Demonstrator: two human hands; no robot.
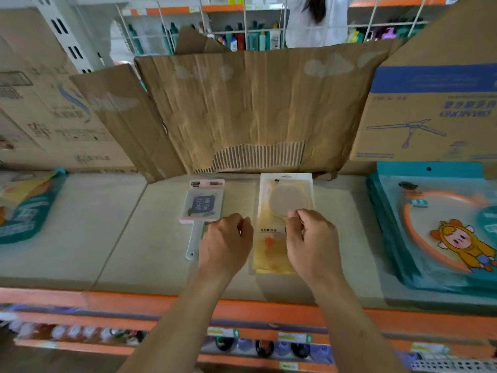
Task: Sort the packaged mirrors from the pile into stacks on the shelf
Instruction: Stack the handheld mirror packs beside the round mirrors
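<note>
On the pale shelf, two packaged mirrors lie flat side by side in front of a creased cardboard sheet that stands at twelve o'clock. The pink hand mirror sits towards eleven o'clock of the hands, its head away from the person and its white handle pointing back towards six o'clock. Just beside it, towards one o'clock, lies the yellow mirror pack, lengthwise, with a round mirror showing through its clear front. The right hand rests over the pack's right side, and its grip is closed on the pack, thumb and forefinger pinching the front just below the round mirror. The left hand lies between the pink mirror's handle and the pack's left edge with its fingers curled downwards; whether its grip holds anything cannot be told. At three o'clock a stack of teal packs with an orange ring and a cartoon figure rests on the shelf, and at nine o'clock lies a teal and yellow package, blurred. Printed cardboard boxes stand at ten o'clock and two o'clock. The shelf's orange front edge runs across at six o'clock. Beyond the cardboard, a person in white stands by racks of bottles.
</note>
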